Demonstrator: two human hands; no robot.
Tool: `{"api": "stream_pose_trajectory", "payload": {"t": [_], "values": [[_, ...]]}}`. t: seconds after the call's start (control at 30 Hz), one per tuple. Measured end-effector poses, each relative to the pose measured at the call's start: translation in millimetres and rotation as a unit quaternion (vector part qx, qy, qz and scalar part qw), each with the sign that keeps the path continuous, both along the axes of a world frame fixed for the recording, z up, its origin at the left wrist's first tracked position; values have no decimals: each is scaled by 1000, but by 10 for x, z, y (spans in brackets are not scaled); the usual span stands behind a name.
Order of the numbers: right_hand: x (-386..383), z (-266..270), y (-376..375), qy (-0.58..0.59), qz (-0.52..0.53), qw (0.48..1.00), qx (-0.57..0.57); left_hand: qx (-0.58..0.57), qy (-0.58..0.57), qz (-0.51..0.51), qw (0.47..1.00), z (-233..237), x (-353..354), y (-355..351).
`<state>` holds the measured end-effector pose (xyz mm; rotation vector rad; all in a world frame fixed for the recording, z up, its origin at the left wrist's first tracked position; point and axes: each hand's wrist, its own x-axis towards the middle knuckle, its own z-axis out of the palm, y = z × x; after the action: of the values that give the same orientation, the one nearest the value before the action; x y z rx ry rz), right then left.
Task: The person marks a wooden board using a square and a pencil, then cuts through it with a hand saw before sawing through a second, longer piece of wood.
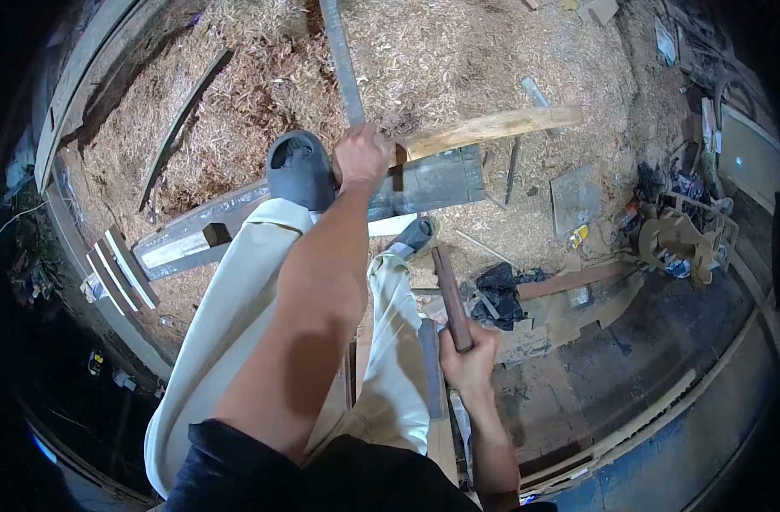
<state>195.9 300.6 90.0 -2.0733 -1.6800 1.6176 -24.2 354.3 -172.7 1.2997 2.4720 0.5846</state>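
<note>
Nearest, the right hand (468,354) had its fingers wrapped tight around a dark brown wooden stick (450,294) that pointed upward. Further out, the left hand (360,158) had its fingers closed around a long grey metal bar (342,64), just beside a grey shoe (300,171) planted on a grey beam (437,181). A pale wooden plank (492,128) lay beyond on the shavings-covered floor (458,51).

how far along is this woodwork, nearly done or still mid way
Done: thick shavings cover the floor, so plenty of wood looks already cut. In hand: the left hand grips a grey bar at the beam, a shoe pins that beam, and the right hand holds a brown stick. Left: the pale wood lies at the beam; how much remains, I cannot tell.
</note>
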Motion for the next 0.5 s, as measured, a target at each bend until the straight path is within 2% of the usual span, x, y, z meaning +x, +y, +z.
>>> {"api": "stream_pose_trajectory", "payload": {"t": [0.07, 0.13, 0.17, 0.23, 0.3, 0.43, 0.5], "values": [[-83, -196, 133, -13, 50, 999, 4, 17, 9, -4, 1000, 32, -22, 4], [-345, -668, 352, 6, 58, 997, 59, 36, 13, -16, 999, 49, 24, -2], [-496, -888, 497, 1, 65, 997, 51, 28, 8, -10, 1000, 36, 13, 16], [-603, -1019, 627, -1, 69, 997, 44, 13, 9, -5, 1000, 5, -4, 10], [-614, -912, 640, 31, 40, 997, 49, -12, 4, 8, 1000, 32, 21, -46], [-140, -30, 163, 7, 1, 1000, -4, -12, 11, 13, 1000, 29, -8, 0], [4, -107, -15, 1, 9, 1000, 13, -5, 15, 14, 1000, -18, -30, 7]]}}
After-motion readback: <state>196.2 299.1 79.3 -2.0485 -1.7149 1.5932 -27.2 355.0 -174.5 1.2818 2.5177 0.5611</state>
